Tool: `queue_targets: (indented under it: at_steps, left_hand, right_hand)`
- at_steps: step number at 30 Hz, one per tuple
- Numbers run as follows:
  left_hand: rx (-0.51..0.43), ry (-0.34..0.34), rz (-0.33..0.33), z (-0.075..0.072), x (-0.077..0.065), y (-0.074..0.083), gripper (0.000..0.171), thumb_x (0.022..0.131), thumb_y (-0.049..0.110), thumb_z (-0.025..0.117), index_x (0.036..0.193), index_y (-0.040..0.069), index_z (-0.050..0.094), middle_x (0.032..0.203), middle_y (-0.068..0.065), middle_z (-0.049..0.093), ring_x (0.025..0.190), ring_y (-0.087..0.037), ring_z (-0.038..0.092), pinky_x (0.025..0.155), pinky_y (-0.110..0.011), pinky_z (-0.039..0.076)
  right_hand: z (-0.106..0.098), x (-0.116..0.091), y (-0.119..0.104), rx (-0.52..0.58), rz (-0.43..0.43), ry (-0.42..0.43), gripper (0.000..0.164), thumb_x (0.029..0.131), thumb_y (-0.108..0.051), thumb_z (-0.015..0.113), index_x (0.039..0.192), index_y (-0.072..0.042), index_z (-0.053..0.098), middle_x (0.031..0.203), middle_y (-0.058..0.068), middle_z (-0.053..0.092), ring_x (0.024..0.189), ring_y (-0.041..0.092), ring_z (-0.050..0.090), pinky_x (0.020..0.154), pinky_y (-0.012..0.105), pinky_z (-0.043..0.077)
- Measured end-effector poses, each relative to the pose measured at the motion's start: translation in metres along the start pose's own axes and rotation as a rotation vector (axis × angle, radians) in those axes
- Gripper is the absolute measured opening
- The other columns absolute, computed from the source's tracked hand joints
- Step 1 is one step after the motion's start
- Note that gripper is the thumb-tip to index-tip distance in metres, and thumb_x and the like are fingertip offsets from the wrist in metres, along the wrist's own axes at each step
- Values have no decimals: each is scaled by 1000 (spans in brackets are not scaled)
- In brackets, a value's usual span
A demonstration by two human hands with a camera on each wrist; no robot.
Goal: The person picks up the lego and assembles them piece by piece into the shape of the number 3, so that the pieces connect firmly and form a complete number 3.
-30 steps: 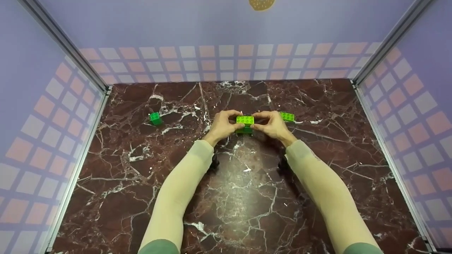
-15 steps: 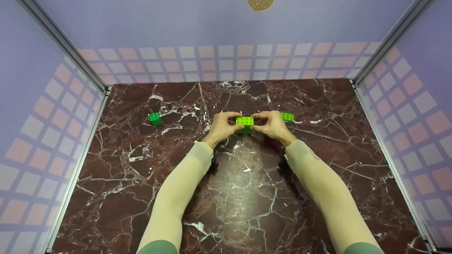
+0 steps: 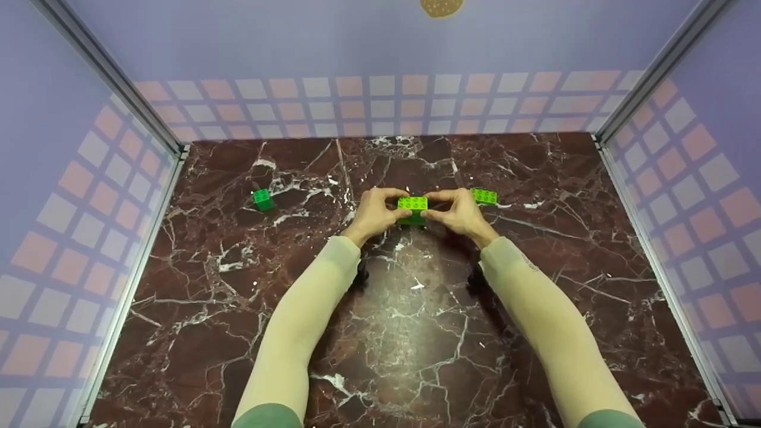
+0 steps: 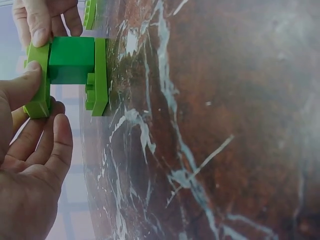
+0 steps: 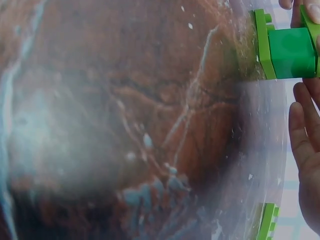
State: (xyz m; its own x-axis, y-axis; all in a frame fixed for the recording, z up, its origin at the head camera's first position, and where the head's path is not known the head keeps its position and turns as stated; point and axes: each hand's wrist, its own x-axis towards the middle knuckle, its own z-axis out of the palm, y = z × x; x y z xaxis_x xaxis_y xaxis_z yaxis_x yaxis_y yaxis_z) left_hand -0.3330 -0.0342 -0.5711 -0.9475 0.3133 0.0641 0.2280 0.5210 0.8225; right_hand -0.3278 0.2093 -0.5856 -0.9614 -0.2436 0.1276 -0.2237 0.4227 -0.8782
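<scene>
Both hands hold a flat lime-green toy brick point(image 3: 412, 203) at the middle of the table, one at each end. Left hand point(image 3: 374, 213) pinches its left end between thumb and fingers; right hand point(image 3: 458, 212) pinches the right end. Directly under it sits a darker green block point(image 4: 72, 60), as the left wrist view shows. That block stands on the right end of a second flat lime brick point(image 4: 101, 77) lying on the table, whose left studs are bare. The held brick lies right at the block's top, its left part overhanging.
A green block point(image 3: 262, 200) stands alone on the left of the dark red marbled table point(image 3: 404, 333). Another lime brick point(image 3: 484, 197) lies just right of the right hand. Patterned walls point(image 3: 380, 59) enclose the back and sides.
The held lime brick has come down slightly and sits more level over the green block. Both hands keep their hold and have barely moved; the other bricks stay in place.
</scene>
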Motion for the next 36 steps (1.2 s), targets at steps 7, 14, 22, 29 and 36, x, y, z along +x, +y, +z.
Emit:
queue_targets:
  at_steps: [7, 14, 22, 29, 36]
  left_hand:
    - [-166, 5, -53, 1, 1, -10, 41, 91, 11, 95, 130, 5, 83, 129, -17, 84, 108, -31, 84, 91, -31, 67]
    - [-250, 7, -90, -1, -4, -16, 44, 87, 11, 97, 128, 2, 83, 126, -19, 84, 113, -33, 80, 96, -30, 63]
    - [-193, 6, -79, -1, -2, -12, 42, 88, 13, 96, 127, 4, 84, 127, -17, 84, 121, -36, 77, 111, -45, 59]
    - [-160, 5, -57, 2, 1, -10, 41, 88, 13, 97, 127, 5, 84, 127, -16, 85, 122, -36, 77, 114, -48, 59]
    - [-171, 14, -63, 2, 1, -7, 41, 89, 12, 96, 127, 5, 84, 127, -16, 84, 120, -36, 78, 111, -47, 61]
  right_hand:
    - [6, -2, -1, -51, -22, 9, 36, 92, -7, 92, 126, 3, 83, 127, 25, 82, 120, 45, 80, 109, 53, 64]
    - [15, -6, 3, -79, -48, 19, 34, 92, -6, 91, 125, 2, 84, 127, 24, 83, 121, 44, 80, 114, 56, 61]
    - [14, -8, 4, -91, -22, 34, 38, 93, -7, 91, 128, 2, 82, 135, 26, 79, 128, 45, 78, 117, 55, 59]
    - [12, -10, 4, -108, -25, 42, 37, 94, -8, 90, 129, 2, 82, 138, 26, 77, 125, 43, 79, 110, 55, 63]
    - [10, -9, 2, -106, -25, 54, 39, 93, -9, 91, 129, 1, 82, 139, 26, 77, 130, 46, 76, 119, 55, 58]
